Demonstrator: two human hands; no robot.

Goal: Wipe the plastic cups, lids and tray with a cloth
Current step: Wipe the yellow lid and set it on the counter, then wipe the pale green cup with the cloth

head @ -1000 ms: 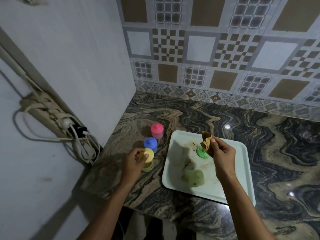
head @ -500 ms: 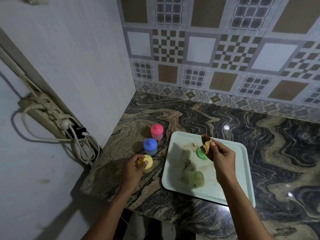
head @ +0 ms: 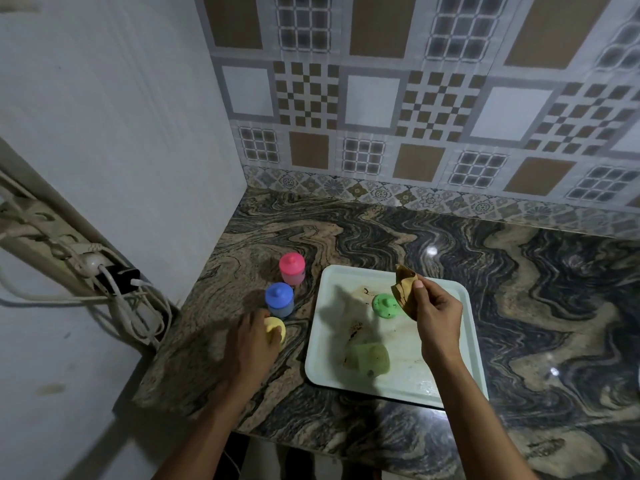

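Left of the tray, the left hand was curled over the yellow cup, gripping it by its lid. The blue cup stood just behind it and the pink cup a little further back, all three close beside the tray's left rim. These looked like light plastic, so a quick lift or a sideways tug would probably have knocked the blue cup over.

The tray lay with its near rim close to the front edge of the worktop. Hard wiping toward that edge might have pushed it off. On the tray's near part the green cup lay on its side, free to roll if the tray was jolted. Its green lid sat apart, toward the far part.

Over the tray's far right part, the right hand pinched the crumpled cloth between thumb and fingers, clear of the surface. The cloth looked brown and soiled, so it might have smeared more than it cleaned.

The tray was pale, marked with dark flecks and brownish streaks around the green cup and lid.
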